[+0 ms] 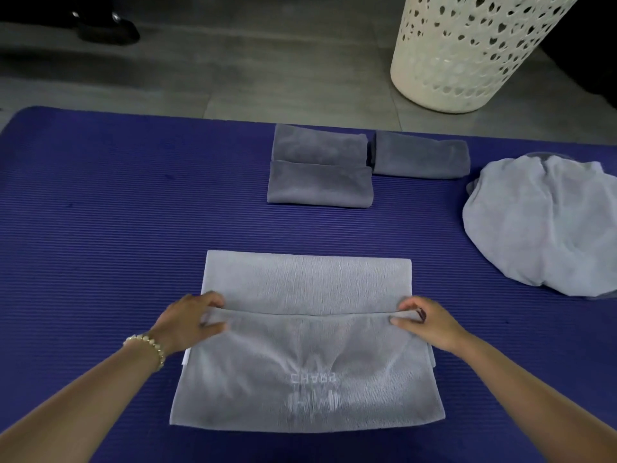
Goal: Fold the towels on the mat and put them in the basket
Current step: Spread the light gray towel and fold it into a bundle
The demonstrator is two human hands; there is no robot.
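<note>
Purple foam mat (100, 212), ribbed in fine lines, takes up most of what I see and lies on a grey tiled floor (267, 78). Way up in the left corner there's a dark shiny shoe (107, 28), mostly lost in shadow, so I can't tell you more about it.

My left hand (190, 320), bead bracelet (147, 345) on the wrist, pinches the left end of the turned-up edge of a light grey towel (307, 362). It's thin, finely woven stuff, lying flat on the mat right in front of me, with the near half lifted over toward the middle. Some pale lettering (314, 389) shows through the cloth, but it's blurry and I honestly can't read it.

Further back on the mat sit three darker grey folded towels (320, 183). They're plush little rectangles, two touching front to back and one just beside them on the right.

My right hand (427, 324) does the same as the left, thumb and fingers pinching the right end of that edge.

Over on the right is a crumpled heap (541, 225) of the light grey cloth, rounded and wrinkly, cut off by the frame edge. How many towels are in it, no idea.

Beyond the mat stands the basket (467, 51), cream plastic with heart-shaped holes. Its top is out of frame, so the inside is hidden.
</note>
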